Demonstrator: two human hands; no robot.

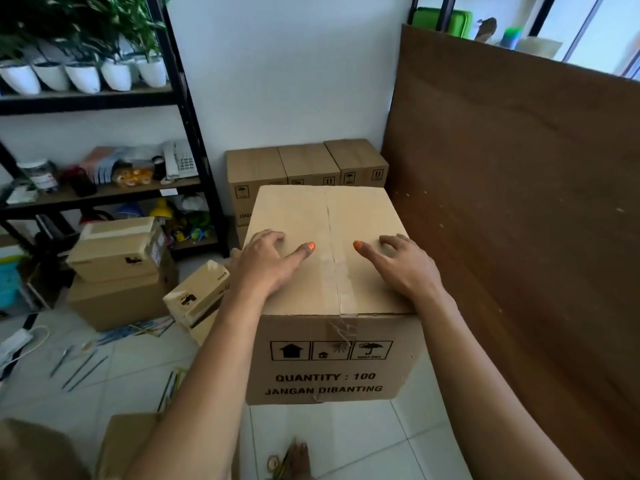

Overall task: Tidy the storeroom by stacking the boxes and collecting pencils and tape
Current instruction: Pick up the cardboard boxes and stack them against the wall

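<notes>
Resting both hands, left hand (268,263), right hand (398,266), fingers relaxed, atop cardboard box (329,362)

White tiled floor (346,441), boxes (117,299), scattered pencils (83,370)

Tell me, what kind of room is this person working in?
Most likely a storeroom. Sealed cardboard boxes are lined against the wall, a black metal shelf rack holds white plant pots and odds and ends, and pencils lie scattered on the tiled floor.
</notes>
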